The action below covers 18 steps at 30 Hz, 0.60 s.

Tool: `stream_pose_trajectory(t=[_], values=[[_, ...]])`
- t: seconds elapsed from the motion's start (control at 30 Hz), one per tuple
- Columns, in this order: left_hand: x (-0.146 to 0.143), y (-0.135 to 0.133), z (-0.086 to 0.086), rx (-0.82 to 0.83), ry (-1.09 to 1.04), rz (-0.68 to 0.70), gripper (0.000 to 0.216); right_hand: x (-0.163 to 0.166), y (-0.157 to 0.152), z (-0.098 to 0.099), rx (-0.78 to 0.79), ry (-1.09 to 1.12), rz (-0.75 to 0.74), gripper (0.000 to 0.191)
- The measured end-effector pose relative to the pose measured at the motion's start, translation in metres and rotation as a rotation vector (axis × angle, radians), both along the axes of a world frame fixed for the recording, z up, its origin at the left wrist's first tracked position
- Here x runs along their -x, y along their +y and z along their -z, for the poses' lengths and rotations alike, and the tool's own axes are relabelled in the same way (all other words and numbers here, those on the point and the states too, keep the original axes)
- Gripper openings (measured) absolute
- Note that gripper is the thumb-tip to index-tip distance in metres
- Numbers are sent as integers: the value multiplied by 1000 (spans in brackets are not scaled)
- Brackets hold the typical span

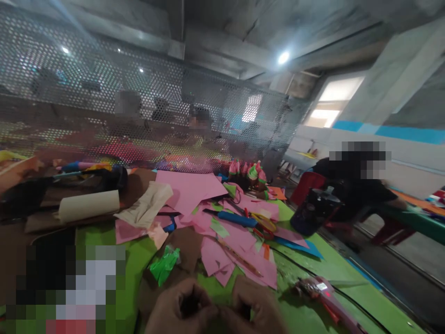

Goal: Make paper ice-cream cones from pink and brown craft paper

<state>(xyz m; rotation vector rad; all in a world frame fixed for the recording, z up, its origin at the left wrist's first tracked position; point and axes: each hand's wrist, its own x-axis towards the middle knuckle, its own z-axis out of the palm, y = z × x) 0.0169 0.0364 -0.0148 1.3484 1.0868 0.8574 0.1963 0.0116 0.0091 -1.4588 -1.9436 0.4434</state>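
Note:
My left hand [182, 306] and my right hand [255, 306] meet low in the view, fingertips pinched together. Whatever lies between the fingers is too small and dark to make out. Just beyond my left hand, a crumpled shiny green piece [164, 264] rests on brown sheet material [187, 248]. Pink sheets and scraps [239, 241] spread out ahead of both hands, with a slim pen-like stick [239, 258] lying across them. To the right of my right hand is a pink glue gun [327, 297] with a dark cord.
A blue-handled cutter [238, 218] and yellow-handled scissors [264, 223] lie among the scraps on the green table [375, 297]. At left is a cream roll [89, 206]. Small pink-and-green crafted figures [255, 172] stand by the perforated screen [139, 93]. A person sits at right.

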Motion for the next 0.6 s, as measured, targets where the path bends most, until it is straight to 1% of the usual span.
stream_pose_trajectory(t=[0.07, 0.2, 0.33, 0.43, 0.5, 0.53, 0.6], values=[[-1, -4, -6, -49, -45, 3, 7, 3, -2, -6, 19, 10, 10, 36], [0, -7, -15, -13, -142, 75, 9, 5, -2, -9, 60, 35, 1, 33], [1, -7, -18, -15, -151, 103, 14, 5, -1, -12, 87, 84, -1, 36], [1, -8, -18, -26, -120, 106, 16, 3, -1, -14, 102, 125, 12, 39], [1, -9, -19, -49, -69, 130, 12, 1, -1, -15, 99, 149, 6, 40], [3, -8, -20, -81, -36, 145, 9, 0, -1, -15, 97, 161, 3, 39], [9, -5, -24, -207, 83, 137, 16, -3, -1, -13, 84, 194, 4, 29]])
